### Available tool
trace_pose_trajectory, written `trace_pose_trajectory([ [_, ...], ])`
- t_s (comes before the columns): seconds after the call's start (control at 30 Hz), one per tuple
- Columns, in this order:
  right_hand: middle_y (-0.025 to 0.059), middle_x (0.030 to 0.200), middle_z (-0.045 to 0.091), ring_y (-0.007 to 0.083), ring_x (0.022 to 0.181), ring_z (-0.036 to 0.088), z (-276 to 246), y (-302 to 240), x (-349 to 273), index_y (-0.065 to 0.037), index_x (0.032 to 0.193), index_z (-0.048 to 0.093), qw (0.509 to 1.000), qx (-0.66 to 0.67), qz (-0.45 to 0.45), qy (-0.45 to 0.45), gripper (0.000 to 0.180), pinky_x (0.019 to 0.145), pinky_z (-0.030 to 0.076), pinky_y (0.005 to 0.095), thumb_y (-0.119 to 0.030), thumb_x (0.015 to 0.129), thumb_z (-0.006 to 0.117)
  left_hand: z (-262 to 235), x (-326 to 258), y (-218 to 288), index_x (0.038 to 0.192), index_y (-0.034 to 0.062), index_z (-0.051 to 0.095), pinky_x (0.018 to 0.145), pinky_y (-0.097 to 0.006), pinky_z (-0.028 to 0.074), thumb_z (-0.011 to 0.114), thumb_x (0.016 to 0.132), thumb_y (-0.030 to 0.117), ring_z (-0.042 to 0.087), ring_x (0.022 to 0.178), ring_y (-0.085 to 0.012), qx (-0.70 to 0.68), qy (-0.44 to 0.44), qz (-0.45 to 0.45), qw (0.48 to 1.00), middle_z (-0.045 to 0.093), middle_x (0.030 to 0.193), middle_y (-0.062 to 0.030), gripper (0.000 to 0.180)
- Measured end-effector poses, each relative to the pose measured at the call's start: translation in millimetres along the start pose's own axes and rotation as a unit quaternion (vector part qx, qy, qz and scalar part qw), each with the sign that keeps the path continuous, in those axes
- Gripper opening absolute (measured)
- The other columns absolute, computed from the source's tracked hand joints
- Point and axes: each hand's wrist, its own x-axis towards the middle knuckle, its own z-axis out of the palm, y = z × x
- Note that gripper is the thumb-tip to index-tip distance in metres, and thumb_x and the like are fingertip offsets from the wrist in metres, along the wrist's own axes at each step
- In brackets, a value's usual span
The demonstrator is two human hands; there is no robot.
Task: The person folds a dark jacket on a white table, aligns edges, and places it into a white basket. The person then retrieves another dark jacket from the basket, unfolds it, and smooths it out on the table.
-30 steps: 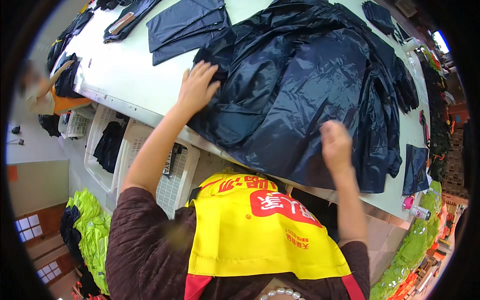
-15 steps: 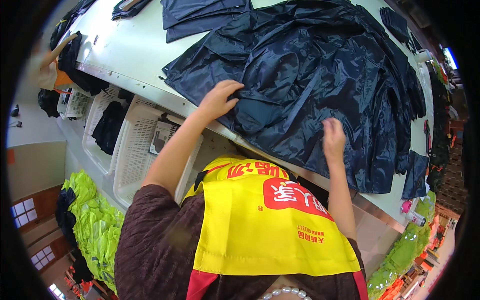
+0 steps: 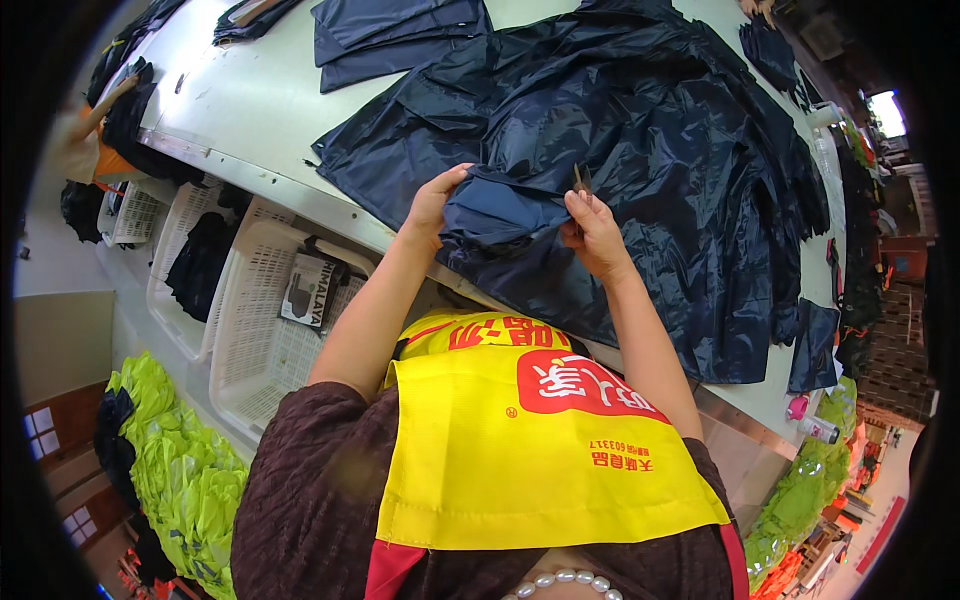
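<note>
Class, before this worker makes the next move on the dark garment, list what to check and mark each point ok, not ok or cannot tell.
1. Left hand grips a fold of the dark navy garment: ok.
2. Right hand holds the same fold from the other side: ok.
3. Small tool pinched in the right hand, tip above the fabric: ok; what kind of tool, cannot tell.
4. Garment lies fully on the table: not ok, its near edge hangs over the table edge.
5. Folded dark pieces lie apart from the worked fold: ok.
6. The spot being worked is visible: cannot tell, the fold and the fingers hide it.
</note>
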Motion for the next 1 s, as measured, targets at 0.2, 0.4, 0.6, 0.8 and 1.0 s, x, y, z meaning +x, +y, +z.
trace_pose_trajectory([
  [0.2,-0.0093,0.060,0.044,0.0007,0.051,0.038,18,-47,-8,-0.014,0.078,0.055,0.976,-0.216,-0.040,0.010,0.019,0.045,0.027,0.0170,-0.029,0.087,0.064,20,7,-11,0.108,0.0006,0.059,0.091,-0.027,0.040,0.043,0.072,0.003,0.054,0.102,-0.0174,0.397,-0.062,0.113,0.909,0.060,0.105,-0.0072,0.039],
  [0.4,-0.0072,0.062,0.049,0.0003,0.051,0.039,25,-69,-20,-0.008,0.083,0.061,0.982,-0.189,0.022,-0.005,0.023,0.045,0.029,0.0169,-0.031,0.088,0.061,86,-17,-4,0.116,-0.0002,0.054,0.083,-0.023,0.044,0.060,0.087,0.013,0.056,0.090,-0.0110,0.466,-0.234,0.076,0.850,0.061,0.101,-0.0038,0.033],
  [0.6,-0.0056,0.065,0.051,0.0016,0.050,0.040,-7,-63,-39,-0.005,0.096,0.064,0.975,-0.216,0.027,-0.040,0.021,0.046,0.030,0.0169,-0.023,0.086,0.063,77,-27,-16,0.101,0.0009,0.060,0.079,-0.024,0.047,0.056,0.087,0.009,0.059,0.084,-0.0099,0.147,-0.177,-0.035,0.973,0.064,0.092,-0.0038,0.017],
  [0.8,-0.0025,0.071,0.056,0.0030,0.058,0.045,-8,-57,-42,-0.006,0.096,0.066,0.980,-0.188,-0.064,0.004,0.018,0.048,0.032,0.0169,-0.021,0.087,0.064,94,-31,-16,0.097,-0.0006,0.063,0.073,-0.023,0.052,0.061,0.085,0.012,0.065,0.076,-0.0125,0.200,-0.100,-0.121,0.967,0.068,0.089,-0.0078,0.017],
  [1.0,0.0017,0.084,0.060,0.0054,0.066,0.050,3,-57,-58,-0.003,0.102,0.065,0.928,-0.295,-0.216,0.073,0.026,0.053,0.036,0.0165,-0.016,0.080,0.071,111,-38,-17,0.092,-0.0012,0.066,0.063,-0.021,0.053,0.061,0.085,0.013,0.065,0.067,-0.0110,0.218,-0.023,-0.080,0.972,0.069,0.083,-0.0068,0.017],
])
